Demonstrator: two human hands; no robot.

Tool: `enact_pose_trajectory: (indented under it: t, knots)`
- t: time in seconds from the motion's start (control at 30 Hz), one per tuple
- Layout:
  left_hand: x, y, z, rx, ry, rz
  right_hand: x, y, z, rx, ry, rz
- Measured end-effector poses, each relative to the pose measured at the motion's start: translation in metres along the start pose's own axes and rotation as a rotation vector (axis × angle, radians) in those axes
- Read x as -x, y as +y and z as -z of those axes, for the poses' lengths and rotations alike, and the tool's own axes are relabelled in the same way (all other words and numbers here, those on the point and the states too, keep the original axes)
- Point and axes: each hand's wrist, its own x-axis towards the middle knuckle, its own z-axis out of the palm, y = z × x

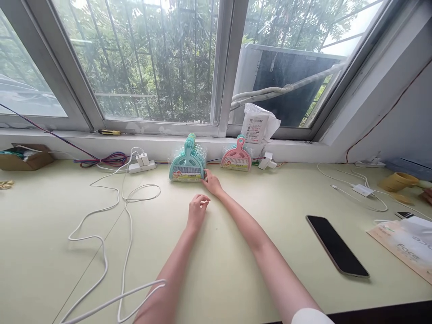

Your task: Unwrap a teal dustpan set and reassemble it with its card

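A row of teal mini dustpan and brush sets (186, 162), in clear plastic packs with yellow-green labels, stands upright near the window wall. My right hand (212, 183) is at the lower right corner of this row, with its fingers closed against the packs' edge. Nearer to me, my left hand (198, 209) hovers just over the table, fingers bent, a gap between thumb and fingertips, nothing in it. To the right of the teal row stand pink dustpan and brush sets (236, 157), also packed in clear plastic; neither hand touches them.
White cables (126, 211) trail over the left of the table. A power strip (141, 167) and a cardboard box (27, 157) sit along the back. At right lie a phone (337, 245), a tissue pack (403, 247) and a yellow tape roll (398, 181), with someone's hand (428, 194) at the edge.
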Motion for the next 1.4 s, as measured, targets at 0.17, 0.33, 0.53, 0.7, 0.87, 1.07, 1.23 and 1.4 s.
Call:
enact_pose_trajectory:
  t: [0.17,0.33,0.53,0.7,0.87,1.07,1.23,1.4]
  knots:
    - [-0.002,-0.003,0.004,-0.035,0.027,-0.039,0.014,-0.010,0.007,0.045,0.000,-0.029]
    - [-0.011,-0.017,0.021,-0.078,0.102,-0.020,0.037,-0.015,0.017,0.028,-0.029,-0.098]
    - [-0.023,-0.042,0.059,-0.018,0.365,0.158,0.068,-0.012,0.029,-0.096,-0.068,-0.162]
    - [-0.023,-0.060,0.081,0.025,0.563,0.352,0.099,-0.009,0.045,-0.226,-0.102,-0.146]
    - [-0.020,-0.062,0.081,0.073,0.543,0.430,0.139,-0.006,0.062,-0.386,-0.166,-0.147]
    - [-0.017,-0.054,0.075,0.075,0.555,0.417,0.166,-0.008,0.076,-0.531,-0.237,-0.167]
    - [-0.011,-0.047,0.072,0.057,0.505,0.387,0.168,-0.015,0.082,-0.562,-0.252,-0.188]
    - [-0.009,-0.039,0.065,0.021,0.458,0.293,0.169,-0.014,0.082,-0.616,-0.272,-0.194]
